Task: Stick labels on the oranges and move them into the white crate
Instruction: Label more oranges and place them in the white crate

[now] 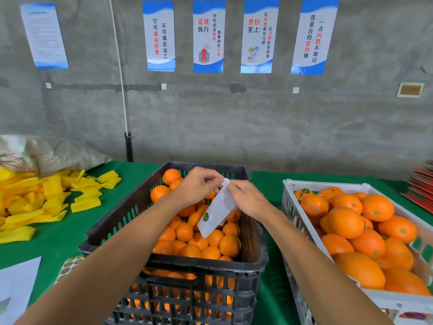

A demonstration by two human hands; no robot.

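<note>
Both hands pinch the top of a white label strip [216, 211] above the black crate [131, 214] of oranges [229, 245]. The left hand [199, 186] and right hand [248, 199] meet at its upper end. Its long axis runs from one o'clock down to seven o'clock.

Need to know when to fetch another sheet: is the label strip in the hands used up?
Nearly used up: the label strip shows one round green label; the rest of its visible face is bare.

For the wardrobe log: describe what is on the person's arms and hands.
Both forearms are bare as far as the picture shows: no sleeves in view. The left hand and right hand wear no gloves. No watch, ring, bracelet or marking is visible on either wrist or hand.
</note>
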